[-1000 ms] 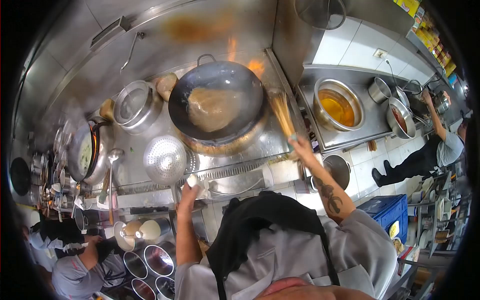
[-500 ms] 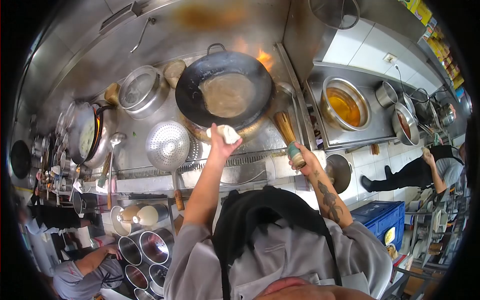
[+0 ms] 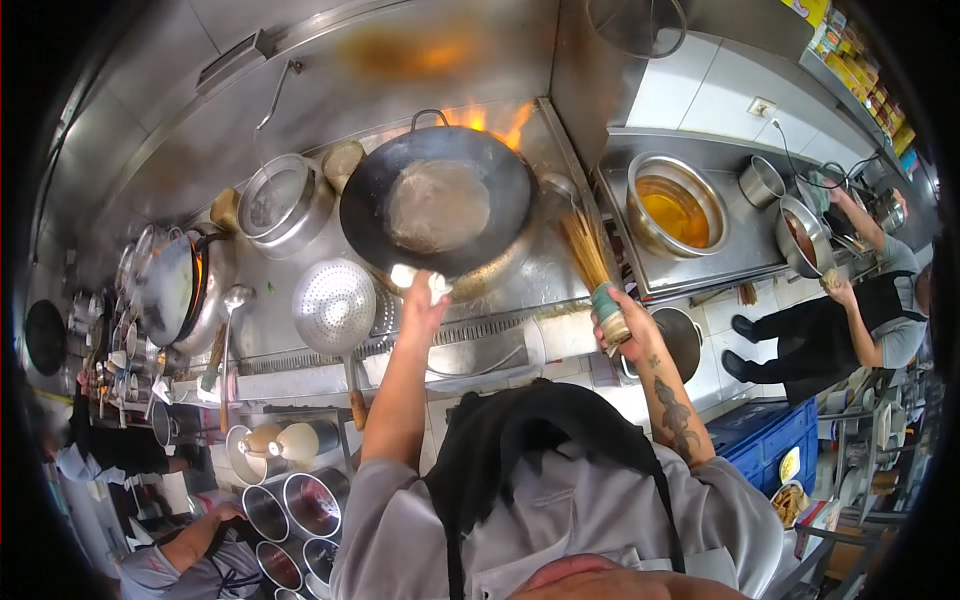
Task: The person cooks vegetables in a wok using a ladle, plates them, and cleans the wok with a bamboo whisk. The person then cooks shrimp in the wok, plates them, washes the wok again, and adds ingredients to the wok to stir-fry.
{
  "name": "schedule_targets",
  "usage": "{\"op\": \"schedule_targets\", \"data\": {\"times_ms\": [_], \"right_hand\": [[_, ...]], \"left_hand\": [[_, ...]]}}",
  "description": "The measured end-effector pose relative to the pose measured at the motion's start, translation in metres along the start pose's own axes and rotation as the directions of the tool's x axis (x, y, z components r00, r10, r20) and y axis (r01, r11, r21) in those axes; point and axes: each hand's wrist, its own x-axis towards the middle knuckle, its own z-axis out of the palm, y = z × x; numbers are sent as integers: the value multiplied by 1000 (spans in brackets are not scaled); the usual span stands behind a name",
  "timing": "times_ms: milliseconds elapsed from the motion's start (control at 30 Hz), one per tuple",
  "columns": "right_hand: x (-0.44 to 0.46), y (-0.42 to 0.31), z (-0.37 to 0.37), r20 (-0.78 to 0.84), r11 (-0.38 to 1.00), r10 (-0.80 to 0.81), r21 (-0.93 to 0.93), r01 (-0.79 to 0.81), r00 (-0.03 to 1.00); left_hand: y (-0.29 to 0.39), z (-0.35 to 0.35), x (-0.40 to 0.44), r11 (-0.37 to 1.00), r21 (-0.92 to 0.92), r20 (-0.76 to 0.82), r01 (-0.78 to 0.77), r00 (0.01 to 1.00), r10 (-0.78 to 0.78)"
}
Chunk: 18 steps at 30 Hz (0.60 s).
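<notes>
A black wok (image 3: 512,205) sits on the burner with cloudy water (image 3: 438,205) pooled in its bottom. My left hand (image 3: 424,308) is closed around a folded white cloth (image 3: 420,281) at the wok's near rim. Off the wok's right side, my right hand (image 3: 627,325) grips a bamboo wok brush (image 3: 592,262) by its wrapped handle, bristles pointing up and away from me. The bristles are outside the wok, above the steel stove top.
Flames (image 3: 490,122) rise behind the wok. Left of it are a perforated skimmer (image 3: 335,305) and a steel pot (image 3: 318,205). A bowl of amber liquid (image 3: 638,232) stands right. One co-worker (image 3: 850,325) is at far right, another (image 3: 195,555) at lower left.
The flames behind the wok have spread wider. The brush has turned slightly more upright in my right hand. The co-worker at right now reaches up beside the steel bowl.
</notes>
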Motion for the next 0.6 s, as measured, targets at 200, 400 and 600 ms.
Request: {"op": "schedule_targets", "data": {"times_ms": [200,400,600], "right_hand": [[-10,-22,19,-36,995,-75,-73,72,997],[-1,-41,50,136,989,-97,-96,111,986],[4,-40,88,257,971,-65,-208,121,964]], "left_hand": [[14,-42,-25,979,204,4,-4,1000,3],[37,-29,-68,979,200,-148,31,989,-1],[46,-15,-98,960,282,-191,6,980,50]]}}
